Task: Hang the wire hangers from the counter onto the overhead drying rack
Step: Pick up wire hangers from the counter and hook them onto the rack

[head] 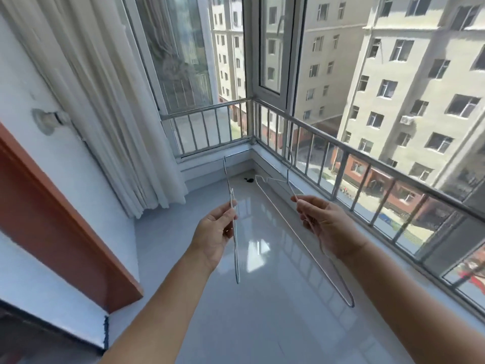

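Note:
I hold two thin silver wire hangers over a glossy white counter. My left hand pinches one wire hanger, seen edge-on and nearly vertical, its upper end reaching toward the window corner. My right hand grips the second wire hanger; its long bar slants from the far corner down to the lower right, and its hook rises above my fingers. The overhead drying rack is out of view.
A metal railing and windows run along the right and far sides. White curtains hang at the left beside a white wall with a reddish-brown frame. A small dark object lies in the far corner.

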### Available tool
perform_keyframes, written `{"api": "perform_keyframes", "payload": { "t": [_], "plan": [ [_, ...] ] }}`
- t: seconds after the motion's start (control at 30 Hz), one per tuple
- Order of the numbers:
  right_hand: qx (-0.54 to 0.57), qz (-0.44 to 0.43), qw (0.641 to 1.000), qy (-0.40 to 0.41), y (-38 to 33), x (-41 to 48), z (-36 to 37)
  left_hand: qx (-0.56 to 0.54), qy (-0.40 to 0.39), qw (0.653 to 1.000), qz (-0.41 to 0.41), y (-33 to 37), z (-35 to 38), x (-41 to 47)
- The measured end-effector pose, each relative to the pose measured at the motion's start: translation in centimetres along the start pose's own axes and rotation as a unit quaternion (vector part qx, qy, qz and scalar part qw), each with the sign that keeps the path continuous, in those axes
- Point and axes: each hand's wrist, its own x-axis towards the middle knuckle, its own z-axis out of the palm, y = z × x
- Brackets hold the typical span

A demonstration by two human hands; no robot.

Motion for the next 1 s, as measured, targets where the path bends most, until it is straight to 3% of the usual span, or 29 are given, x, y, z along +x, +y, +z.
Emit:
{"api": "perform_keyframes", "payload": {
  "t": [0.5, 0.7, 1.0],
  "plan": [
    [0.030, -0.037, 0.999, 0.015, -0.7, 21.0, 15.9, 0.057, -0.020, 0.998, 0.033, 16.4, -10.2, 20.3],
    [0.045, -0.065, 0.996, 0.027, -3.7, 31.0, 19.0, 0.062, -0.025, 0.996, 0.054, 21.8, -9.6, 30.4],
    [0.059, -0.132, 0.989, -0.033, -11.7, 45.6, 22.1, 0.047, -0.046, 0.993, 0.102, 30.5, -6.7, 44.8]
  ]
}}
